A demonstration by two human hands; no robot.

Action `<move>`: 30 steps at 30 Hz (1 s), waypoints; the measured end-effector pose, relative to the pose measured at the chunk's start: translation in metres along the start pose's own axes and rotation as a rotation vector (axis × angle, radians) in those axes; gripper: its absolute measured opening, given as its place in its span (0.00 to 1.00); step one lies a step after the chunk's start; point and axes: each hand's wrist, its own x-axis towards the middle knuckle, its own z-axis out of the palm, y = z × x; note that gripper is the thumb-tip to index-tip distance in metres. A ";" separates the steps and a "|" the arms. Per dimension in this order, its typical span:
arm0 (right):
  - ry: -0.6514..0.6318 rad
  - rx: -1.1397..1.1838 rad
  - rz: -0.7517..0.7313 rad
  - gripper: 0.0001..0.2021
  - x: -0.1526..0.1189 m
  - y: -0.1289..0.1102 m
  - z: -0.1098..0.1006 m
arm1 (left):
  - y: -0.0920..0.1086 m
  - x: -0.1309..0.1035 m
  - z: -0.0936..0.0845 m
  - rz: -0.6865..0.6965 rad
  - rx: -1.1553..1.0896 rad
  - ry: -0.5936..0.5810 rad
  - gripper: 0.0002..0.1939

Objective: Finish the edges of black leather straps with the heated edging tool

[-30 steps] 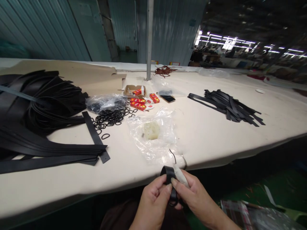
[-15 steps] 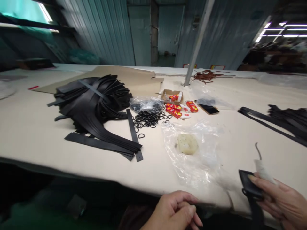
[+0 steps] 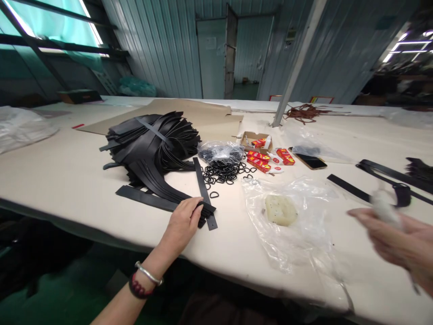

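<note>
My left hand (image 3: pixel 185 222) is closed over the free ends of several black straps (image 3: pixel 158 180) that fan out from a tied bundle. A single black strap (image 3: pixel 200 189) lies beside its fingertips. My right hand (image 3: pixel 394 239), smeared by motion, is wrapped round a white-handled tool (image 3: pixel 385 207). Just beyond it a black strap with a folded end (image 3: pixel 402 195) lies on the table. Black D-rings (image 3: pixel 223 171) are heaped right of the bundle, under and beside a plastic bag (image 3: pixel 221 152).
A pale yellow block (image 3: pixel 280 210) sits on a clear plastic sheet (image 3: pixel 311 234). Behind are red-and-white small boxes (image 3: pixel 260 163), an open carton (image 3: pixel 248 143) and a phone (image 3: pixel 309 160). A metal post (image 3: pixel 297 63) rises from the table. More black straps (image 3: pixel 419 171) lie far right.
My left hand has moved from the table's front edge to the strap ends. My right hand has let go of the black strap piece, which now lies on the table at right.
</note>
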 end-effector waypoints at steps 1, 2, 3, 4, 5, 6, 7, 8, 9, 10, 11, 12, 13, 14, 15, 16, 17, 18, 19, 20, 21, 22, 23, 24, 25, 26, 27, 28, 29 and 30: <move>-0.069 -0.131 -0.052 0.14 -0.009 -0.008 0.024 | -0.006 0.003 0.002 0.025 0.024 -0.004 0.16; -0.208 -0.192 -0.150 0.13 -0.019 -0.017 0.051 | -0.012 0.005 0.005 0.048 0.045 -0.009 0.16; -0.309 -0.234 -0.281 0.12 -0.028 -0.025 0.079 | -0.018 0.005 0.008 0.069 0.064 -0.014 0.16; -0.406 -0.308 -0.385 0.11 -0.035 -0.033 0.107 | -0.023 0.005 0.011 0.090 0.081 -0.019 0.15; -0.493 -0.428 -0.454 0.11 -0.040 -0.039 0.133 | -0.028 0.005 0.013 0.113 0.096 -0.023 0.15; -0.533 -0.566 -0.506 0.09 -0.043 -0.044 0.157 | -0.032 0.004 0.014 0.136 0.107 -0.026 0.15; -0.548 -0.611 -0.526 0.06 -0.045 -0.048 0.179 | -0.036 0.004 0.014 0.158 0.115 -0.029 0.14; -0.548 -0.652 -0.536 0.04 -0.045 -0.050 0.196 | -0.040 0.003 0.013 0.180 0.119 -0.032 0.14; -0.547 -0.691 -0.545 0.05 -0.045 -0.051 0.210 | -0.044 0.003 0.011 0.198 0.123 -0.035 0.13; -0.541 -0.718 -0.548 0.06 -0.044 -0.051 0.220 | -0.047 0.003 0.008 0.212 0.125 -0.038 0.13; -0.535 -0.751 -0.551 0.08 -0.043 -0.051 0.228 | -0.049 0.002 0.005 0.222 0.127 -0.040 0.12; -0.529 -0.783 -0.556 0.10 -0.042 -0.051 0.233 | -0.052 0.002 0.002 0.228 0.128 -0.041 0.12; -0.522 -0.811 -0.560 0.11 -0.042 -0.051 0.236 | -0.054 0.002 0.000 0.233 0.128 -0.042 0.12; -0.514 -0.835 -0.565 0.12 -0.042 -0.051 0.238 | -0.055 0.001 -0.002 0.236 0.127 -0.042 0.12; -0.504 -0.854 -0.569 0.13 -0.043 -0.050 0.239 | -0.056 0.001 -0.003 0.238 0.125 -0.040 0.12; -0.493 -0.871 -0.573 0.14 -0.044 -0.050 0.240 | -0.057 0.001 -0.004 0.240 0.122 -0.038 0.11; -0.479 -0.884 -0.576 0.14 -0.044 -0.049 0.241 | -0.057 0.000 -0.004 0.242 0.118 -0.034 0.11; -0.462 -0.895 -0.577 0.15 -0.044 -0.049 0.243 | -0.058 0.000 -0.004 0.243 0.114 -0.031 0.11; -0.443 -0.902 -0.579 0.15 -0.043 -0.048 0.244 | -0.058 0.000 -0.004 0.245 0.110 -0.027 0.11; -0.422 -0.905 -0.581 0.15 -0.042 -0.047 0.245 | -0.058 0.000 -0.004 0.247 0.107 -0.025 0.11; -0.401 -0.905 -0.582 0.15 -0.040 -0.046 0.245 | -0.058 -0.001 -0.005 0.248 0.103 -0.024 0.11; -0.380 -0.903 -0.582 0.15 -0.037 -0.046 0.245 | -0.058 -0.001 -0.006 0.249 0.100 -0.023 0.11; -0.357 -0.898 -0.580 0.14 -0.034 -0.045 0.243 | -0.057 0.000 -0.007 0.248 0.097 -0.022 0.11; -0.335 -0.891 -0.576 0.14 -0.031 -0.046 0.240 | -0.055 0.000 -0.009 0.245 0.092 -0.020 0.12; -0.313 -0.881 -0.572 0.13 -0.029 -0.046 0.235 | -0.053 0.000 -0.012 0.243 0.086 -0.018 0.13; -0.293 -0.865 -0.569 0.12 -0.028 -0.048 0.229 | -0.048 0.000 -0.014 0.243 0.076 -0.018 0.14; -0.275 -0.844 -0.571 0.11 -0.029 -0.049 0.223 | -0.043 0.001 -0.016 0.248 0.063 -0.022 0.15; -0.263 -0.817 -0.580 0.10 -0.032 -0.052 0.216 | -0.036 0.001 -0.017 0.259 0.045 -0.031 0.16; -0.261 -0.784 -0.597 0.10 -0.036 -0.054 0.210 | -0.027 0.001 -0.017 0.273 0.023 -0.048 0.17; -0.269 -0.745 -0.621 0.10 -0.041 -0.057 0.204 | -0.019 0.001 -0.016 0.290 -0.006 -0.073 0.18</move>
